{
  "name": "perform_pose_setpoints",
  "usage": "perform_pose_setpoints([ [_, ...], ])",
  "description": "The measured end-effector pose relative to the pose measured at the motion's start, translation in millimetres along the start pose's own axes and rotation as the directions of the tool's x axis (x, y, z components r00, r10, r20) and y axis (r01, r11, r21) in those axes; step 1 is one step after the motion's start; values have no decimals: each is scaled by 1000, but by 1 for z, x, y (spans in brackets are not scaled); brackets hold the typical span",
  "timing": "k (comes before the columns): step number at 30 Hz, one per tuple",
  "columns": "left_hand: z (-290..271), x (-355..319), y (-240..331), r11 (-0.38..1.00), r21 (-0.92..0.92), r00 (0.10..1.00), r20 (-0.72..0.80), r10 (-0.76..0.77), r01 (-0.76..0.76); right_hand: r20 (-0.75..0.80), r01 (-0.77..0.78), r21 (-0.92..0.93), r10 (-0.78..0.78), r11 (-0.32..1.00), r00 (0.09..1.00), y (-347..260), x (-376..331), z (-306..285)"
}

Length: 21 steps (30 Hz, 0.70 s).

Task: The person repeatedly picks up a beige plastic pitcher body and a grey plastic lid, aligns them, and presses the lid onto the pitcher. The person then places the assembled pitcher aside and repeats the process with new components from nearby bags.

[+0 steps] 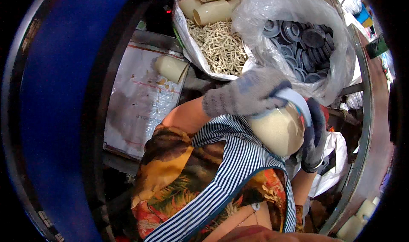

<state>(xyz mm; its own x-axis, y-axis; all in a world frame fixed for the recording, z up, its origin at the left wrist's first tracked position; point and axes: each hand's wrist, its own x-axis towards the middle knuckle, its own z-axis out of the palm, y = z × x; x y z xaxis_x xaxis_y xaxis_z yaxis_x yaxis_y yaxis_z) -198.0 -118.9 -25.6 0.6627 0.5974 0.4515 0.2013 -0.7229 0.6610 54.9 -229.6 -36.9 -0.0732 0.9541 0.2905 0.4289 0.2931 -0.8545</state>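
In front of my striped apron is a rounded, cream plastic piece (279,129) with a pale grey plastic ring (297,100) at its upper end. My left hand (255,91), in a grey knitted glove, reaches across from the left with its fingers closed on the ring. Gloved in darker grey, my right hand (314,135) wraps the right side of the cream piece and the ring's lower end. Its fingertips are partly hidden. Whether the ring is seated on the piece or only pressed against it, I cannot tell.
Ahead stands a white sack (186,37) holding short beige pegs (219,46) and several cream tubes (211,12). Beside it a clear plastic bag (260,5) contains grey round caps (313,38). A cream tube (171,68) lies on the plastic-covered board (138,97). A metal frame (368,114) runs along the right.
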Motion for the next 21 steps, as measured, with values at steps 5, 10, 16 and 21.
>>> perform_pose_setpoints([
  [5, -33, -40, -41, 926, -210, 868, -331, -370, 315, -392, -55, 74, 80, 996, 917, 64, -14, 1],
  [10, -15, -52, -26, 877, -336, 816, -354, -457, 345, -103, -151, -311, 124, 938, 987, 148, -40, 53],
  [16, -13, -68, -52, 964, 64, 934, -269, -234, 259, -232, -99, -197, 52, 975, 971, 92, -34, 38],
  [21, -5, -88, -71, 986, 50, 972, -184, -150, 161, 1, 187, -216, -192, 958, 981, 13, -5, 36],
])
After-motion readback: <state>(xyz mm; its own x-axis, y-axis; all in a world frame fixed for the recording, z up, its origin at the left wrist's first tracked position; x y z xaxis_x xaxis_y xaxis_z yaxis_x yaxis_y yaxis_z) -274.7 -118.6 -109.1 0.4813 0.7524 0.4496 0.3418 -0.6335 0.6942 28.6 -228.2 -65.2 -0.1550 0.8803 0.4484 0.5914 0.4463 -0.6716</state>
